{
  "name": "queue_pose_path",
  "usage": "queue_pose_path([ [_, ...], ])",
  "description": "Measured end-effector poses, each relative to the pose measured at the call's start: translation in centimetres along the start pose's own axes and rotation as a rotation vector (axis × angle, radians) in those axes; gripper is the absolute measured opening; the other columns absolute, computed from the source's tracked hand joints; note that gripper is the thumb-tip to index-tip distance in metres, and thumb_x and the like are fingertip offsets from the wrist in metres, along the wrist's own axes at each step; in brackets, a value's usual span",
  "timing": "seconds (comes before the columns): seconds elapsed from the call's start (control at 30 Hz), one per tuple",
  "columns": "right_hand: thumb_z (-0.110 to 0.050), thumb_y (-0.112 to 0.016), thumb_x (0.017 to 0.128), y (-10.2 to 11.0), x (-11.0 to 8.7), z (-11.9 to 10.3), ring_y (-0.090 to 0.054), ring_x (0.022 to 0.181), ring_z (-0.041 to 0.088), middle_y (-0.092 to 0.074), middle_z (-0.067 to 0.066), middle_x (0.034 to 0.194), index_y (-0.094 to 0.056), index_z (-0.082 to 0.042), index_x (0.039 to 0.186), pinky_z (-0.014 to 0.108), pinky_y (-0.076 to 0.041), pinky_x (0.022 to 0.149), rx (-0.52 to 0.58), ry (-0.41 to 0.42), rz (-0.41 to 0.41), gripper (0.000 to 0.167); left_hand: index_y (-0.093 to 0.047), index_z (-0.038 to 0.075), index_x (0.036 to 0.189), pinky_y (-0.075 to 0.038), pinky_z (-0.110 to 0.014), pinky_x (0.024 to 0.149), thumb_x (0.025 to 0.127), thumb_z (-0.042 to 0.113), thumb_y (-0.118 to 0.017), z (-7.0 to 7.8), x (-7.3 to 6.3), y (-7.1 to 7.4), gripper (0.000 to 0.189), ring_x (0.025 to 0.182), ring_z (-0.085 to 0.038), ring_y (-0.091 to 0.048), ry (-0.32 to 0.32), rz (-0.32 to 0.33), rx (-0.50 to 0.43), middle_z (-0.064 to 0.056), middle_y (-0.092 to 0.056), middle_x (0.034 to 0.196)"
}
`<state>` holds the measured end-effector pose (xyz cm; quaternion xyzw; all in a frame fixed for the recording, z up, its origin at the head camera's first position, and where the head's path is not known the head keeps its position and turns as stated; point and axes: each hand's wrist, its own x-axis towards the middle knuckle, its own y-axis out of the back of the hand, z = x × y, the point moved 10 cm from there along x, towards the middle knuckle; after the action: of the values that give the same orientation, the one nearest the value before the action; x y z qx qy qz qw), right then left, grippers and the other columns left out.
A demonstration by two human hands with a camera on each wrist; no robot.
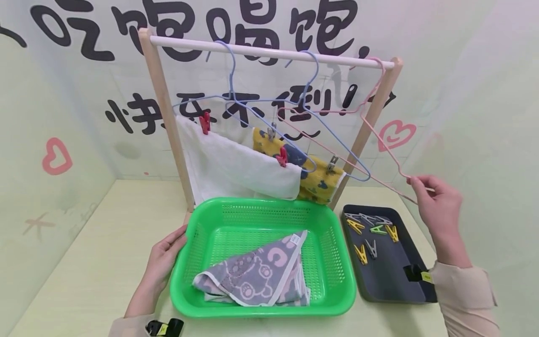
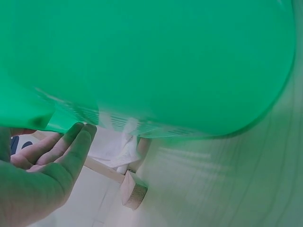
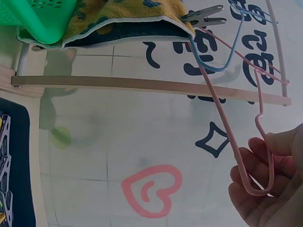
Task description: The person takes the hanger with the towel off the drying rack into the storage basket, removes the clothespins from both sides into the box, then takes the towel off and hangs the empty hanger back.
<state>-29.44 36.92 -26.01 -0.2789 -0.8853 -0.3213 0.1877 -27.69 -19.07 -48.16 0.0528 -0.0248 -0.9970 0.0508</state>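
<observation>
My right hand [image 1: 440, 206] pinches the near end of a pink hanger [image 1: 385, 145], whose hook is over the rod at its right end. In the right wrist view, thumb and fingers close round the hanger's bent corner [image 3: 258, 191]. My left hand [image 1: 162, 257] touches the left side of a green basket [image 1: 178, 285], its fingers [image 2: 71, 156] extended just under the rim. A folded grey and pink towel [image 1: 257, 276] lies in the basket. Left of the pink hanger hang two blue hangers [image 1: 231, 70], with a white towel [image 1: 240, 164] and a yellow patterned towel [image 1: 320, 187] clipped on.
A wooden rack with a white rod [image 1: 269, 50] stands behind the basket. To the basket's right lies a dark tray [image 1: 396, 281] with several yellow, grey and green clothespins [image 1: 378, 229]. Red clips [image 1: 205, 123] and grey clips [image 1: 332, 164] grip the hanging towels.
</observation>
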Motion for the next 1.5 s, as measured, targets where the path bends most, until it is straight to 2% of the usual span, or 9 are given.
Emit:
queue_pose_path([
  [0.17, -0.023, -0.060, 0.092, -0.9, 0.0, -0.3, -0.051, 0.070, -0.007, -0.053, -0.028, 0.075, -0.069, 0.003, 0.100, 0.007, -0.042, 0.060, -0.039, 0.006, -0.027, 0.028, -0.038, -0.002, 0.140, -0.047, -0.010, 0.083, 0.099, 0.028, -0.049, 0.0, 0.1, -0.1, 0.052, 0.099, 0.014, -0.051, 0.008, 0.003, 0.005, 0.030, -0.054, 0.105],
  [0.23, -0.019, -0.061, 0.092, -1.0, 0.0, -0.8, -0.052, 0.072, -0.009, -0.061, -0.018, 0.079, -0.069, 0.003, 0.101, 0.005, -0.042, 0.064, -0.035, 0.051, -0.001, 0.026, -0.038, -0.002, 0.140, -0.047, -0.010, 0.083, 0.099, 0.028, -0.050, 0.0, 0.1, -0.1, 0.052, 0.099, 0.013, -0.051, 0.011, 0.004, 0.006, 0.029, -0.053, 0.106],
  [0.4, -0.004, -0.065, 0.086, -1.0, -0.3, -3.8, -0.059, 0.091, 0.016, -0.068, 0.019, 0.098, -0.068, 0.005, 0.103, 0.005, -0.036, 0.078, -0.019, 0.315, 0.143, 0.020, -0.038, -0.001, 0.140, -0.047, -0.009, 0.083, 0.099, 0.028, -0.049, -0.1, 0.2, -0.1, 0.051, 0.099, 0.014, -0.051, 0.021, 0.003, 0.006, 0.030, -0.053, 0.105],
  [0.5, 0.002, -0.068, 0.082, -1.6, -0.6, -5.8, -0.057, 0.094, 0.035, -0.067, 0.022, 0.099, -0.068, 0.006, 0.103, 0.009, -0.035, 0.080, 0.016, 0.462, 0.175, 0.021, -0.038, -0.002, 0.140, -0.047, -0.010, 0.083, 0.099, 0.026, -0.048, 0.1, 0.2, -0.2, 0.050, 0.099, 0.013, -0.051, 0.011, -0.001, -0.003, 0.031, -0.054, 0.104],
  [0.6, 0.006, -0.069, 0.080, -3.2, -0.7, -7.2, -0.057, 0.092, 0.036, -0.068, 0.022, 0.098, -0.067, 0.007, 0.103, 0.010, -0.037, 0.078, 0.060, 0.526, 0.105, 0.023, -0.038, -0.002, 0.140, -0.047, -0.010, 0.083, 0.100, 0.026, -0.048, 0.2, 0.2, -0.2, 0.050, 0.099, 0.013, -0.052, 0.003, -0.001, -0.009, 0.032, -0.054, 0.103],
  [0.8, 0.004, -0.069, 0.081, -6.9, -0.2, -8.3, -0.060, 0.091, 0.023, -0.068, 0.021, 0.100, -0.066, 0.007, 0.105, 0.009, -0.043, 0.074, 0.105, 0.473, -0.077, 0.024, -0.038, -0.002, 0.140, -0.046, -0.009, 0.084, 0.099, 0.027, -0.049, 0.1, 0.1, -0.3, 0.051, 0.099, 0.014, -0.051, 0.012, 0.003, -0.012, 0.032, -0.054, 0.103],
  [1.03, -0.003, -0.066, 0.087, -9.0, 0.7, -8.2, -0.055, 0.075, -0.010, -0.069, 0.019, 0.095, -0.069, 0.006, 0.101, 0.005, -0.045, 0.067, 0.193, 0.321, -0.114, 0.017, -0.039, 0.000, 0.140, -0.047, -0.010, 0.083, 0.099, 0.029, -0.049, 0.1, 0.1, -0.2, 0.052, 0.099, 0.014, -0.050, 0.017, 0.011, 0.005, 0.033, -0.053, 0.104],
  [1.33, -0.013, -0.069, 0.087, -10.2, 0.7, -9.0, -0.054, 0.066, 0.000, -0.069, 0.017, 0.083, -0.072, 0.003, 0.093, 0.010, -0.043, 0.055, 0.224, 0.227, -0.148, 0.017, -0.039, 0.000, 0.140, -0.046, -0.009, 0.084, 0.099, 0.029, -0.049, 0.0, 0.0, -0.1, 0.051, 0.100, 0.014, -0.050, 0.017, 0.012, 0.016, 0.031, -0.053, 0.106],
  [1.5, -0.013, -0.068, 0.087, -10.6, 0.6, -8.6, -0.056, 0.062, 0.009, -0.065, 0.003, 0.074, -0.070, 0.005, 0.091, 0.013, -0.047, 0.054, 0.318, 0.154, -0.166, 0.019, -0.039, 0.000, 0.140, -0.047, -0.009, 0.083, 0.099, 0.030, -0.049, 0.0, -0.1, 0.0, 0.052, 0.099, 0.014, -0.050, 0.026, 0.017, 0.018, 0.030, -0.053, 0.107],
])
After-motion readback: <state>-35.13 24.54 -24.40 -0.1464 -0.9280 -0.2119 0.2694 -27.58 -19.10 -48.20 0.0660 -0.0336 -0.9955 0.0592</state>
